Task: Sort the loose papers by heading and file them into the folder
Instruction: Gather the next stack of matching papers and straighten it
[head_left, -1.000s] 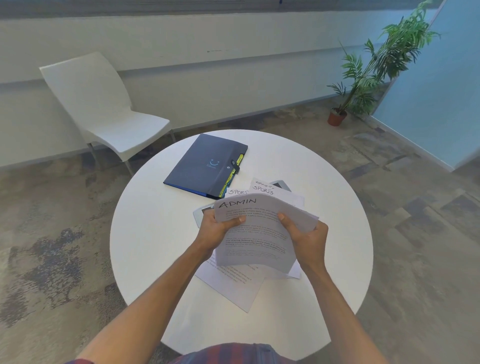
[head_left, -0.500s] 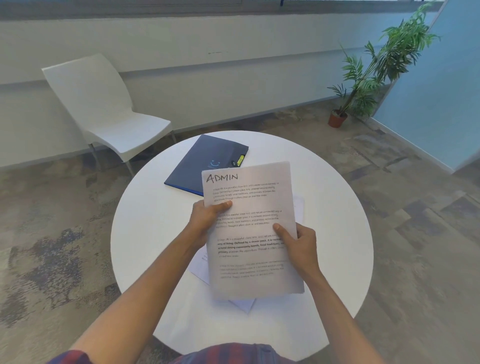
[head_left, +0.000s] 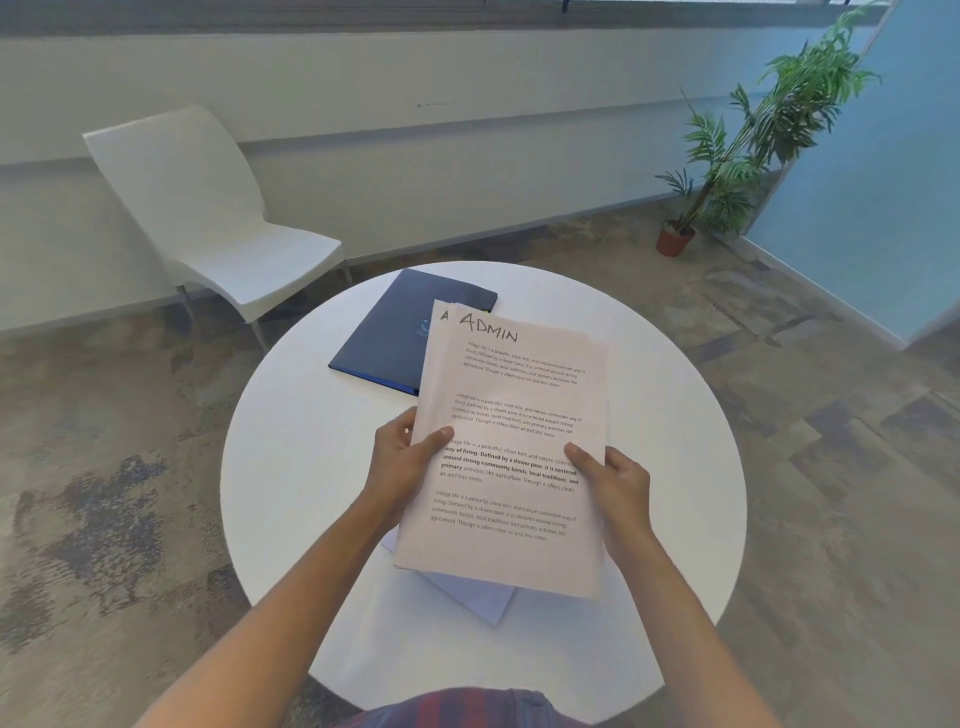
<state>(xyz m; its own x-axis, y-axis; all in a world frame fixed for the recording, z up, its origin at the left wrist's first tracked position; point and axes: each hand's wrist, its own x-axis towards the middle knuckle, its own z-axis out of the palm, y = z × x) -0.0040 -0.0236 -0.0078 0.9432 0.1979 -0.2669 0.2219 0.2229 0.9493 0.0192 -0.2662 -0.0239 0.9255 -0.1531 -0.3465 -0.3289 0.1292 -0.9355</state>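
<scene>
I hold a small stack of printed sheets headed ADMIN (head_left: 511, 415) upright above the round white table (head_left: 301, 467). My left hand (head_left: 402, 462) grips the stack's left edge, thumb on the front. My right hand (head_left: 615, 480) grips its right edge the same way. A second sheet peeks out at the top left, showing the letter A. The dark blue folder (head_left: 384, 338) lies closed on the far side of the table, partly hidden behind the sheets. More loose papers (head_left: 480, 597) lie on the table under the stack, mostly hidden.
A white chair (head_left: 208, 223) stands beyond the table at the left. A potted plant (head_left: 737, 156) stands at the far right by a blue wall. Patterned carpet surrounds the table.
The ADMIN sheets went from bent and low over the table to raised and flat facing me. A second sheet now shows at the top left edge.
</scene>
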